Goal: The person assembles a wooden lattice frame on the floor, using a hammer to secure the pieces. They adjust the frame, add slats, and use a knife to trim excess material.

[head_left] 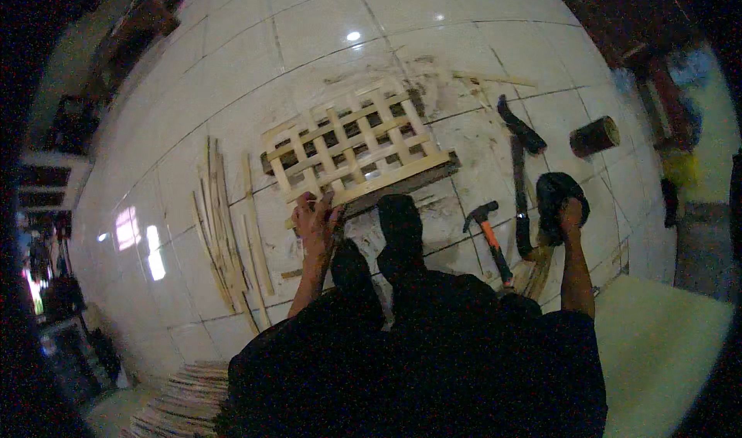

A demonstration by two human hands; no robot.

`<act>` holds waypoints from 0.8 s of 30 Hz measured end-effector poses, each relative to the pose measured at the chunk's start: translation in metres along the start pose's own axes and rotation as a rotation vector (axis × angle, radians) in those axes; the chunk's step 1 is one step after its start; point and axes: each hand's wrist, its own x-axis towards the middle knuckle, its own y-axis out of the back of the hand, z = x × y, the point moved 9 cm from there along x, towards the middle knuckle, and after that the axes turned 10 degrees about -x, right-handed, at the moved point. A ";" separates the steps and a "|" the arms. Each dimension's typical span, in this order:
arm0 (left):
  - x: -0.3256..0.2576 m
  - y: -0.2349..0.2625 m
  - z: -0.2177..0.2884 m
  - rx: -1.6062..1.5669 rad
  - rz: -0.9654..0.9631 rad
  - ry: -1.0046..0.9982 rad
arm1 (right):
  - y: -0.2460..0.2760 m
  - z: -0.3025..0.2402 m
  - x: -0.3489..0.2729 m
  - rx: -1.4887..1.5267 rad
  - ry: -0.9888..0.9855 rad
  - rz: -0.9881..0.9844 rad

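A lattice panel [352, 144] of pale woven wooden slats lies on the floor ahead of me, over a darker board or frame. My left hand [315, 220] grips its near left corner, with fingers bent around the end of the front slat. Off to the right, my right hand [571, 215] reaches into a black, rounded container [558, 194]; its fingertips are hidden there. Between my feet and that container lies a hammer [488, 241] with an orange and black handle.
Loose thin wooden strips [219, 221] lie left of the panel. A bundle of strips [182, 399] is at lower left. Beyond the hammer are a dark curved tool [522, 129], a long dark bar [520, 194] and a dark cylindrical can [595, 136]. Dirt marks the tiled floor [301, 44].
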 end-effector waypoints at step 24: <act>0.003 0.014 0.008 -0.211 0.091 -0.011 | 0.057 -0.016 -0.049 -0.170 0.294 0.789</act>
